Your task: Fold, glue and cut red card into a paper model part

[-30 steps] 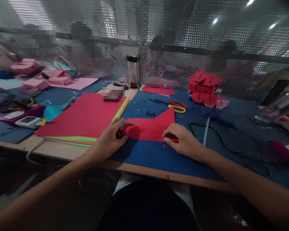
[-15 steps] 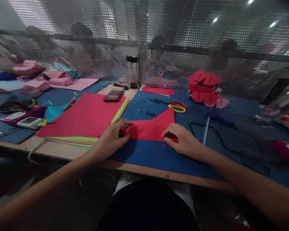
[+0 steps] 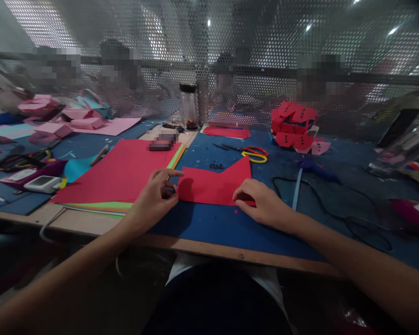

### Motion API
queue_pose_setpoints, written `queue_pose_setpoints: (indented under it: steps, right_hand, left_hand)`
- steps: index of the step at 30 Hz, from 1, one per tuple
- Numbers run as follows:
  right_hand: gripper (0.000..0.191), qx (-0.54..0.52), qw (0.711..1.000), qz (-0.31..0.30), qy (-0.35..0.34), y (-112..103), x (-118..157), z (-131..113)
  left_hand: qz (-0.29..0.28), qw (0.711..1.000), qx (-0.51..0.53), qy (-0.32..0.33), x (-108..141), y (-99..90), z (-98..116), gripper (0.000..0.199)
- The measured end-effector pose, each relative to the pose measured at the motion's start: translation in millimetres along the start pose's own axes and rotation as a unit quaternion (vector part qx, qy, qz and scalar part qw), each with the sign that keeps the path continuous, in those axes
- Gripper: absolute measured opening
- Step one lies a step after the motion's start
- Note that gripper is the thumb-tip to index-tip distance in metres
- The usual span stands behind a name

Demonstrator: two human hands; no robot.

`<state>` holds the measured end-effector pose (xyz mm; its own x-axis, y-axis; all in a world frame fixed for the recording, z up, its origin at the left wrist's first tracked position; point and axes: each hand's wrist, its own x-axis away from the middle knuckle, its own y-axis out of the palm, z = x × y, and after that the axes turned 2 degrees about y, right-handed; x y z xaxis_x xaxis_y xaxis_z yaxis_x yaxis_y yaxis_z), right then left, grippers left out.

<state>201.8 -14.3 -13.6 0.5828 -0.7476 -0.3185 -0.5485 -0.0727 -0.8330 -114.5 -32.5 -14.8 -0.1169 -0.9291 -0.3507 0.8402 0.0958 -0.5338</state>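
A cut piece of red paper with a raised point at its upper right lies on the blue mat. At its left edge is my left hand, fingers apart and curved, with nothing between them. My right hand pinches the paper's lower right corner. Scissors with red and yellow handles rest behind the paper, beside small black bits. Left of the paper a stack of large red sheets lies over green and orange ones.
Behind stand a clear jar and red folded pieces. A blue glue gun and black cable lie right. Pink paper boxes and a white device are left. People show beyond the perforated screen.
My left hand has moved slightly left, off the paper's left edge, and its fingers have opened. My right hand stays at the lower right corner. The view has shifted slightly.
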Motion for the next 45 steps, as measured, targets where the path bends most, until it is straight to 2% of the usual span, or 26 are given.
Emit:
queue_pose_setpoints:
  steps: [3, 7, 12, 17, 22, 26, 30, 34, 38, 45]
  right_hand:
    - [0.008, 0.001, 1.0, 0.001, -0.003, 0.8, 0.1, 1.2]
    - [0.008, 0.004, 1.0, 0.001, -0.001, 1.0, 0.1, 1.5]
    - [0.007, 0.001, 1.0, -0.004, 0.002, -0.3, 0.3, -0.6]
    - [0.007, 0.004, 1.0, -0.009, 0.006, -0.7, 0.3, -1.4]
    - [0.007, 0.006, 1.0, -0.008, 0.004, -0.3, -0.1, -0.5]
    - [0.007, 0.007, 1.0, -0.01, 0.003, -0.4, -0.1, -0.4]
    - [0.007, 0.01, 1.0, -0.006, 0.003, 0.2, -0.1, 0.0]
    - [0.006, 0.01, 1.0, -0.004, 0.003, 1.2, -0.2, 0.6]
    - [0.007, 0.004, 1.0, -0.003, 0.001, 1.0, -0.1, 0.2]
    - [0.007, 0.007, 1.0, -0.003, -0.001, 1.1, 0.3, 1.3]
  left_hand:
    - [0.011, 1.0, -0.015, -0.003, -0.4, -4.9, 1.2, 0.048]
    - [-0.007, 0.998, 0.042, -0.057, -7.2, -12.1, -2.9, 0.058]
    - [-0.071, 0.989, 0.075, -0.106, -19.8, -21.3, -8.5, 0.068]
    - [-0.133, 0.984, 0.06, -0.102, -23.9, -20.4, -6.3, 0.06]
    - [-0.13, 0.989, 0.001, -0.073, -23.0, -13.7, -6.5, 0.045]
    - [-0.114, 0.99, -0.042, -0.073, -20.3, -10.0, -7.7, 0.051]
    - [-0.091, 0.991, -0.09, -0.046, -14.4, -6.9, -8.1, 0.052]
    - [-0.058, 0.991, -0.113, -0.034, -8.2, -5.2, -6.0, 0.033]
    - [-0.08, 0.985, -0.15, -0.031, -4.5, -6.4, 0.6, 0.018]
    - [-0.072, 0.981, -0.176, -0.029, -1.9, -4.9, 8.8, 0.016]
